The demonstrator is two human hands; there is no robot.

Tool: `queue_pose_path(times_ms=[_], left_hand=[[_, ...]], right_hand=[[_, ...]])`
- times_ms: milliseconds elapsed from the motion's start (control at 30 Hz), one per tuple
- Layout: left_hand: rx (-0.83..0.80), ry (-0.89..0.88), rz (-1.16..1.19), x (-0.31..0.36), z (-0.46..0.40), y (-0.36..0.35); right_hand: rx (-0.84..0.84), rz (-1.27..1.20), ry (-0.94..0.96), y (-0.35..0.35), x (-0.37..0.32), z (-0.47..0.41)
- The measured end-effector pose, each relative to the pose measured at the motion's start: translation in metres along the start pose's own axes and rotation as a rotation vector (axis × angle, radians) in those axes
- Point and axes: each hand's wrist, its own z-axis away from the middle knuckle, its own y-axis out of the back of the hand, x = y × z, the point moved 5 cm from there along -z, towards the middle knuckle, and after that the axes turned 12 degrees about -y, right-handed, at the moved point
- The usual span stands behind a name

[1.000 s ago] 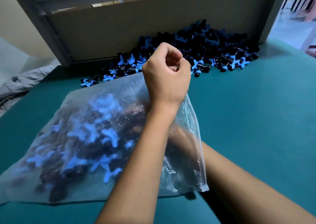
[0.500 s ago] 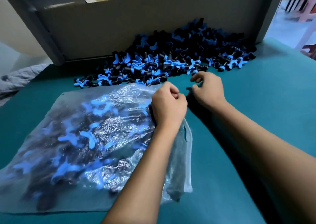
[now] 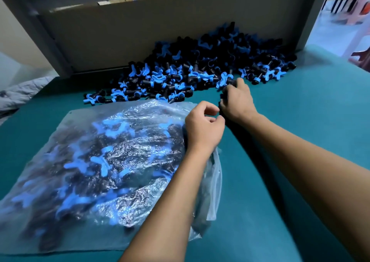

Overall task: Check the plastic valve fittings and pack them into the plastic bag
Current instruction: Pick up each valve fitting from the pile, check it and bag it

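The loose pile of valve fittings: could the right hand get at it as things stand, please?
Probably yes: the right hand is already at the near edge of the pile of valve fittings, with only bare table around it.

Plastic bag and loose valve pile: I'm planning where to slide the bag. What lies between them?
The head view shows a narrow strip of bare teal table between the plastic bag and the valve pile.

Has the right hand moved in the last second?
Yes. The right hand came out of the bag and reached up to the pile.
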Motion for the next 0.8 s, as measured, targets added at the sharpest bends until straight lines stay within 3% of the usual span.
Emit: queue_pose_path(times_ms=[233, 333, 400, 467, 600, 800], left_hand=[[0.071, 0.256, 0.296, -0.029, -0.009, 0.009], [0.070, 0.265, 0.373, -0.032, -0.010, 0.011], [0.038, 0.248, 0.392, -0.031, -0.011, 0.008], [0.009, 0.217, 0.413, -0.030, -0.010, 0.007], [-0.022, 0.151, 0.459, -0.025, -0.007, 0.005], [0.018, 0.261, 0.634, -0.022, -0.005, 0.007]], right_hand=[[0.140, -0.314, -0.072, 0.031, 0.023, 0.046], [0.117, -0.765, -0.155, 0.040, 0.032, 0.063], [0.001, -1.090, -0.237, 0.039, 0.036, 0.069], [-0.103, -1.267, -0.287, 0.038, 0.037, 0.072], [-0.199, -1.298, -0.267, 0.038, 0.034, 0.075], [-0.312, -1.205, -0.169, 0.037, 0.029, 0.076]])
